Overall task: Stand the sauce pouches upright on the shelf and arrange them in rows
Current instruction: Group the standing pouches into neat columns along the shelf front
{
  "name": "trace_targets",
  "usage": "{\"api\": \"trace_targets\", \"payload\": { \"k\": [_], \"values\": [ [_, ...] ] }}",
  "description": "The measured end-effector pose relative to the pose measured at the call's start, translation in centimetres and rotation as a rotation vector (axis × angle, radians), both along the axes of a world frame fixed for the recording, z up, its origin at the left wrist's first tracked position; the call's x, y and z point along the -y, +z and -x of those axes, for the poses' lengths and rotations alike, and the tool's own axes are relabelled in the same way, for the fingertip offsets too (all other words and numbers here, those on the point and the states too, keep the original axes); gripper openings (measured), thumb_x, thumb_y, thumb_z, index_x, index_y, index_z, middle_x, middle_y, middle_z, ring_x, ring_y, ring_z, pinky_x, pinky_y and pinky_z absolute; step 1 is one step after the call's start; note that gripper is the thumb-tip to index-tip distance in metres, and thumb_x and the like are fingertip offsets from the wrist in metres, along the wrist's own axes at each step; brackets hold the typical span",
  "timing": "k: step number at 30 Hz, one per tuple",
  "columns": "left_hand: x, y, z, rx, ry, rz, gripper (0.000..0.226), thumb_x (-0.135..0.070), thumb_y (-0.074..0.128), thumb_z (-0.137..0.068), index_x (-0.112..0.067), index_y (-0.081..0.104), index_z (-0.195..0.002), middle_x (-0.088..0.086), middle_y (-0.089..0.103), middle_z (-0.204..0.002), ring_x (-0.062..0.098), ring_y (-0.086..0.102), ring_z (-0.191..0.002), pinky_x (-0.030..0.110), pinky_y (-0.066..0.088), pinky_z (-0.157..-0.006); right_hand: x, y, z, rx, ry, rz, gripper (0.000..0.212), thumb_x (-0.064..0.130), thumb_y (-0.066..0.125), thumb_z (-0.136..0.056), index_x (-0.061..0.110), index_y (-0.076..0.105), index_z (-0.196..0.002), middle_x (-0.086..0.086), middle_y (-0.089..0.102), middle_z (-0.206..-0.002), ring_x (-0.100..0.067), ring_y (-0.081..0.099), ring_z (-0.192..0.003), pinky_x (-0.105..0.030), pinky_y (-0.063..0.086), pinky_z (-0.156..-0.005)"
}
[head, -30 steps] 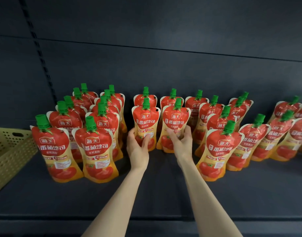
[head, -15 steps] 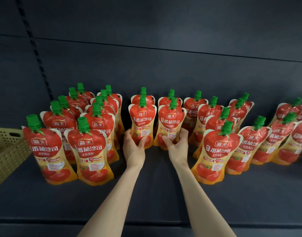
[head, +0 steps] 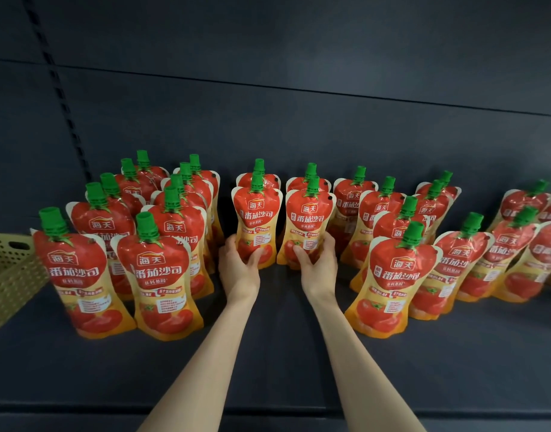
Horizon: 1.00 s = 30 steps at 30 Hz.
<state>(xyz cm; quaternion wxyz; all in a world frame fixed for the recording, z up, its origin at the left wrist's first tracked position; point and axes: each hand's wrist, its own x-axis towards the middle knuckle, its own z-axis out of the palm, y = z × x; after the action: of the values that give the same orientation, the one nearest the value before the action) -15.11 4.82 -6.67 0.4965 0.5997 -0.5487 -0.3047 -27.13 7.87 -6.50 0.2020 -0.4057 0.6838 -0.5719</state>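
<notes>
A dark shelf (head: 274, 363) carries red-and-yellow sauce pouches (head: 162, 275) with green caps, standing in files that run front to back: two long files at the left, beside a yellow perforated basket (head: 12, 275), and looser, tilted ones at the right. In the middle gap stand two short files. The left hand (head: 240, 266) grips the base of the left front pouch (head: 257, 219), and the right hand (head: 318, 266) grips the base of the right front pouch (head: 310, 222). Each hand has its thumb across the front and its fingers wrapped round the side. Both pouches stand upright, just in front of another pouch. To finish well, the bases likely need pressing flat on the shelf, labels square to the front. The grip should then loosen slowly, so neither soft pouch tips against its neighbours.
</notes>
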Motion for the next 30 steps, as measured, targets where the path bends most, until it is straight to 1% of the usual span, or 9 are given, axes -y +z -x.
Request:
{"api": "trace_targets", "payload": {
  "k": [5, 10, 20, 23, 27, 28, 30],
  "values": [
    [0.1, -0.1, 0.0, -0.011, 0.001, 0.002, 0.058, -0.03, 0.067, -0.083, -0.014, 0.042, -0.133, 0.008, 0.05, -0.132, 0.026, 0.046, -0.125, 0.042, 0.041, -0.101, 0.0, 0.1, 0.1, 0.017, -0.006, -0.009, 0.057, 0.026, 0.064, -0.087, 0.018, 0.034, -0.135, -0.003, 0.05, -0.134, -0.021, 0.045, -0.129, -0.041, 0.041, -0.106],
    [0.1, -0.1, -0.1, -0.003, -0.009, 0.01, 0.056, -0.027, 0.066, -0.084, -0.014, 0.042, -0.134, 0.008, 0.05, -0.133, 0.026, 0.045, -0.126, 0.041, 0.039, -0.102, 0.2, -0.2, 0.1, 0.0, -0.015, -0.006, 0.057, 0.027, 0.063, -0.087, 0.018, 0.034, -0.136, -0.003, 0.051, -0.135, -0.021, 0.046, -0.128, -0.044, 0.041, -0.106],
    [-0.1, 0.1, -0.2, 0.014, -0.01, 0.01, 0.055, -0.026, 0.064, -0.085, -0.012, 0.042, -0.134, 0.01, 0.05, -0.133, 0.027, 0.045, -0.126, 0.041, 0.04, -0.102, 0.3, -0.3, 0.1, -0.021, -0.021, -0.041, 0.061, 0.03, 0.062, -0.088, 0.018, 0.03, -0.138, -0.004, 0.048, -0.138, -0.022, 0.041, -0.132, -0.042, 0.04, -0.107],
    [-0.2, 0.2, -0.3, 0.023, -0.019, -0.018, 0.057, -0.027, 0.065, -0.085, -0.013, 0.04, -0.135, 0.01, 0.049, -0.135, 0.028, 0.044, -0.127, 0.042, 0.039, -0.102, 0.2, -0.2, -0.1, -0.018, -0.023, -0.047, 0.062, 0.03, 0.062, -0.088, 0.018, 0.03, -0.139, -0.004, 0.047, -0.139, -0.022, 0.04, -0.133, -0.044, 0.039, -0.108],
    [-1.3, 0.6, -0.8, 0.019, -0.018, -0.042, 0.065, -0.024, 0.063, -0.087, -0.011, 0.031, -0.142, 0.01, 0.039, -0.144, 0.026, 0.034, -0.135, 0.04, 0.032, -0.108, -0.5, 0.2, -0.4, -0.034, -0.026, -0.076, 0.067, 0.029, 0.059, -0.09, 0.017, 0.024, -0.145, -0.005, 0.04, -0.145, -0.022, 0.033, -0.138, -0.04, 0.033, -0.11],
    [-1.9, 0.6, -1.1, 0.016, -0.013, -0.028, 0.064, -0.023, 0.061, -0.088, -0.01, 0.03, -0.142, 0.01, 0.038, -0.145, 0.025, 0.033, -0.136, 0.038, 0.031, -0.108, -0.9, 0.3, -0.6, -0.056, -0.028, -0.084, 0.067, 0.028, 0.058, -0.091, 0.017, 0.022, -0.146, -0.005, 0.037, -0.147, -0.022, 0.031, -0.139, -0.039, 0.031, -0.11],
    [-3.3, 0.6, -1.7, 0.022, -0.016, 0.022, 0.055, -0.022, 0.059, -0.09, -0.008, 0.037, -0.137, 0.011, 0.044, -0.14, 0.025, 0.038, -0.132, 0.035, 0.033, -0.106, -1.9, 0.4, -0.9, -0.108, -0.044, -0.075, 0.066, 0.026, 0.056, -0.092, 0.017, 0.02, -0.146, -0.005, 0.033, -0.149, -0.021, 0.027, -0.14, -0.039, 0.029, -0.112]
  ]
}}
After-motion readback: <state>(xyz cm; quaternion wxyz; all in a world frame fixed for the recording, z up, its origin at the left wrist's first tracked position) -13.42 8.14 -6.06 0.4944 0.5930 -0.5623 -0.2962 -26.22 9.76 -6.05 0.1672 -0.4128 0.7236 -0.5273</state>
